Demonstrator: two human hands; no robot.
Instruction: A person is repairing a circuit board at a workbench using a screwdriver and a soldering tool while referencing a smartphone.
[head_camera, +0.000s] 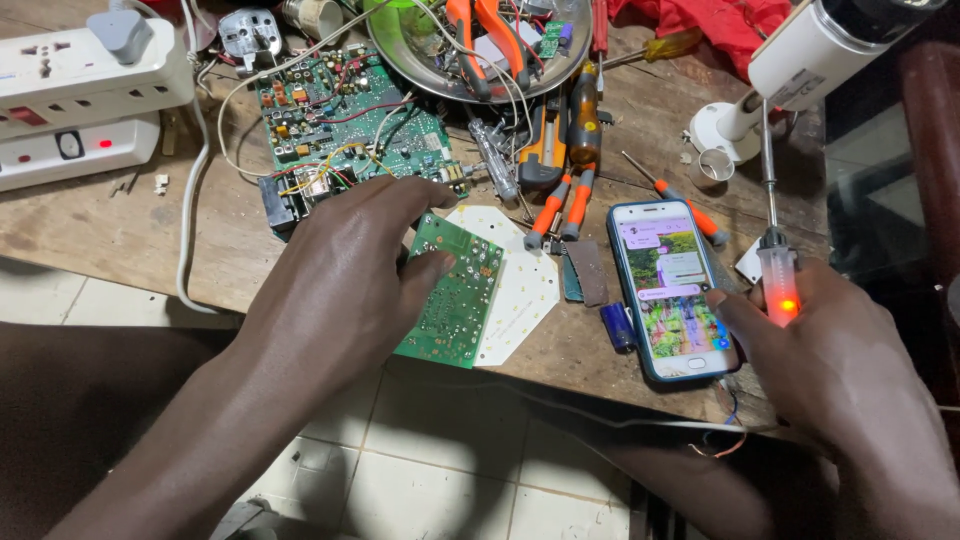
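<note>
My left hand (345, 280) presses down on a small green rectangular circuit board (452, 295), thumb across its top face, fingers curled over its far edge; this grip is clenched on the board. Under the board, jutting out to the right of my grip, lies a white octagonal panel (520, 290) on the worn wooden tabletop (120, 220). Just beyond my knuckles sits a larger green circuit board with coloured wires (345, 120).

My right hand (835, 370) is wrapped around a soldering iron with a translucent handle glowing orange-red (779, 285), its metal shaft pointing away from me. This grip is clenched on the handle, while its thumb touches the screen of a blue-cased smartphone (672, 288) lying just left of it. Orange-handled pliers (562, 205) lie beyond the phone.
</note>
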